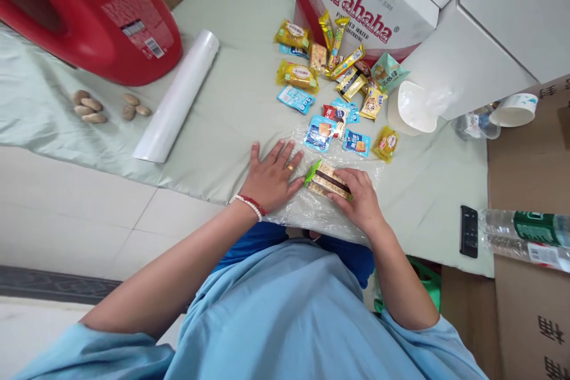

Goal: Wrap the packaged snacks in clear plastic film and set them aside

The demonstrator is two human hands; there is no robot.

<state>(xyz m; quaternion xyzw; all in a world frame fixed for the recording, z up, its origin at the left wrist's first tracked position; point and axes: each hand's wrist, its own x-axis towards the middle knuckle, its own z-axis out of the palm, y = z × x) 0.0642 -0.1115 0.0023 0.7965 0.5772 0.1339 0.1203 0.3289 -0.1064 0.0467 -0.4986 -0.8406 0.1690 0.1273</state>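
My left hand (272,177) lies flat with its fingers spread, pressing on a sheet of clear plastic film (307,208) at the table's front edge. To its right, my right hand (360,197) grips the right end of a packaged sandwich biscuit (327,181), which has a dark filling and a green wrapper end. The biscuit rests on the film, its green end beside my left thumb. Just beyond my hands sit blue snack packets (319,133) and a small yellow packet (385,143).
A roll of plastic film (178,98) and several peanuts (89,108) lie to the left, near a red jug (102,18). More wrapped snacks (297,75) lie before a Wahaha box (356,6). At right are a white container (412,110), a black phone (469,231) and plastic bottles (525,228).
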